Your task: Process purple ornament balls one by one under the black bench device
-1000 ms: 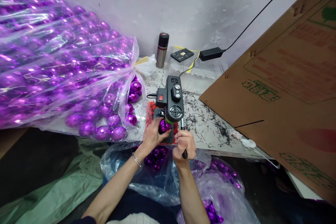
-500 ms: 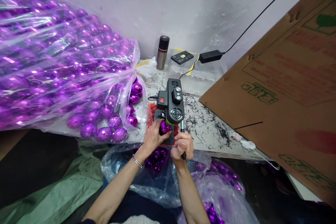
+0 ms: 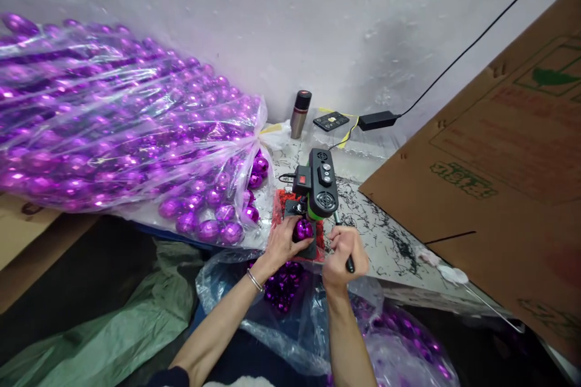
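Left hand [image 3: 282, 243], half-curled, clasps a purple ball [image 3: 304, 229] at the near end of the black machine [image 3: 323, 184]; right hand [image 3: 345, 254], closed round the lever [image 3: 350, 264], sits to the right. Best to keep the ball steady and work the lever smoothly.

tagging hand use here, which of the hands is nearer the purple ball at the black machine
Left: the left hand grasps the purple ball from its left side; the right hand is apart, to the ball's right, gripping the black handle.
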Demonstrator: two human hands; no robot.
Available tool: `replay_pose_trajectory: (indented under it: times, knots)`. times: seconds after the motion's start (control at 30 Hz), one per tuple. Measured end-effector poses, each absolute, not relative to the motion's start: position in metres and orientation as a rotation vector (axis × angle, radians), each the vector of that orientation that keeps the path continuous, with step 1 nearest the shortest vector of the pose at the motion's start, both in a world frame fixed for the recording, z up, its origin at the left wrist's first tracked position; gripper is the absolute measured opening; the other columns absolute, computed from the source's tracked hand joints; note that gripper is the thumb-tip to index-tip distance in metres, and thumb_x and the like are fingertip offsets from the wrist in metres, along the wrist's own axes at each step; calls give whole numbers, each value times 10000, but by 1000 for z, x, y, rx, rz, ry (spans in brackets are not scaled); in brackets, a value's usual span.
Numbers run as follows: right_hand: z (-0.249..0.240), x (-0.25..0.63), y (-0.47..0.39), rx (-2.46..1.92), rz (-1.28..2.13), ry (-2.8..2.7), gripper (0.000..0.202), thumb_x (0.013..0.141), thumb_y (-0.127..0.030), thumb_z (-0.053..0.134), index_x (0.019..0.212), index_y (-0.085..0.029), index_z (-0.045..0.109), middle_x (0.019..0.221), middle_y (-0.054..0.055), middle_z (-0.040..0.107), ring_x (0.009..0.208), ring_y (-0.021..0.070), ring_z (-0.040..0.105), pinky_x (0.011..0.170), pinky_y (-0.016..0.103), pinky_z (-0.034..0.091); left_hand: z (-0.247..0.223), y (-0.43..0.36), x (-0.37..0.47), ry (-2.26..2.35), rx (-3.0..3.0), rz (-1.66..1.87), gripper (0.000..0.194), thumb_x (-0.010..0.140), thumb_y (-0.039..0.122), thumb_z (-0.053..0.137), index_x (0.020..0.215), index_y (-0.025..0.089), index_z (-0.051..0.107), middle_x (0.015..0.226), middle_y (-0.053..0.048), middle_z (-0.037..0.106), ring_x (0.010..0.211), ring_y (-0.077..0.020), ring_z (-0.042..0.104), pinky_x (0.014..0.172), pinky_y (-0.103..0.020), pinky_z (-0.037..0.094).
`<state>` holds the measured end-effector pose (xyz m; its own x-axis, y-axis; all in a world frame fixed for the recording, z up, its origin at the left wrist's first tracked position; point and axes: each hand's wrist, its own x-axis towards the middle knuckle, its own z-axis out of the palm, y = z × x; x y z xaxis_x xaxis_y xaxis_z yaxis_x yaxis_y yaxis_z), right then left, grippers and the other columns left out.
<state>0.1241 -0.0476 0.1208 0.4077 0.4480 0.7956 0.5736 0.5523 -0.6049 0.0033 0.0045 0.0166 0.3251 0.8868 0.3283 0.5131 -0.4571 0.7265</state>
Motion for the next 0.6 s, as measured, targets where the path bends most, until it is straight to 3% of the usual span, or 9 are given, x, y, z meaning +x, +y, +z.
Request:
replay_pose_trajectory:
  times: [0.2,0.33,0.43,0.6]
  knots:
    - [138,126,-53,-1070,-18,-1239,389,1091,-212,521,703,-236,539,656,-36,546,663,135,593,657,301,460,24,-43,-35,1097,2379,1049,637,963,558,801,1485,233,633,1441,-175,716,1324,-351,700,1105,-536,588]
    - [122,124,-56,-1043,-77,-1282,371,1081,-162,504,720,-231,558,699,-23,601,679,136,612,659,302,458,57,-23,-75,1416,2432,1127,352,1135,358,528,1381,184,711,1335,-166,784,1227,-306,737,1048,-467,577]
    - [117,124,-56,-1038,-87,-1287,366,1075,-155,507,721,-234,553,701,-21,608,680,139,613,656,306,454,84,10,-97,1875,2349,769,334,1130,279,497,1242,133,776,1178,-195,826,1066,-339,772,936,-466,570]
    - [116,126,-55,-1055,-101,-1300,361,1076,-164,497,726,-240,548,699,-13,610,679,150,615,649,319,448,100,30,-106,2001,2295,196,395,1073,450,646,1128,96,812,951,-231,819,1056,-436,765,950,-515,533]
